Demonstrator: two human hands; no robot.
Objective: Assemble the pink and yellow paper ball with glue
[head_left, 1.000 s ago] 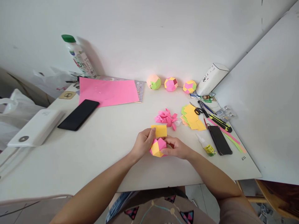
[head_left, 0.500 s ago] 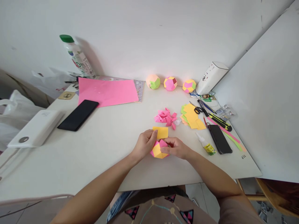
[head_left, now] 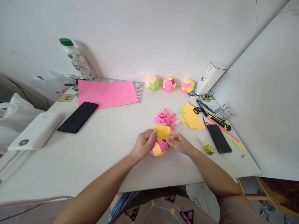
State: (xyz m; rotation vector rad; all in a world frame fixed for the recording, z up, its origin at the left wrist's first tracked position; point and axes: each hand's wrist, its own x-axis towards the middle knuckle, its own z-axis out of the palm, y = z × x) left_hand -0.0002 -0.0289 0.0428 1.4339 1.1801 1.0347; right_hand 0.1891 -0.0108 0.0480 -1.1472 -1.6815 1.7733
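Observation:
A yellow paper piece (head_left: 161,132) is held up in front of me. My left hand (head_left: 145,142) is closed on its left edge, thumb on top. At the lower right corner of the paper, the fingers of my right hand (head_left: 179,143) are pinched together. Just below the paper is a pink and yellow folded paper ball (head_left: 158,150), partly covered by it and by my left fingers; whether the left hand also grips the ball I cannot tell. Beyond lie a heap of pink folded paper pieces (head_left: 164,117) and a pile of yellow, green and orange paper sheets (head_left: 190,115).
Three finished-looking paper balls (head_left: 169,84) stand along the wall. To the right lie a glue bottle (head_left: 206,145), a black pouch (head_left: 219,138), scissors (head_left: 197,109) and a yellow-black cutter (head_left: 219,121). At left are a phone (head_left: 78,117), pink paper (head_left: 107,93) and a white power bank (head_left: 35,132).
My right hand has let go of the paper ball and moved up to the yellow paper's corner. The paper has shifted slightly right. My left hand stays nearly in place.

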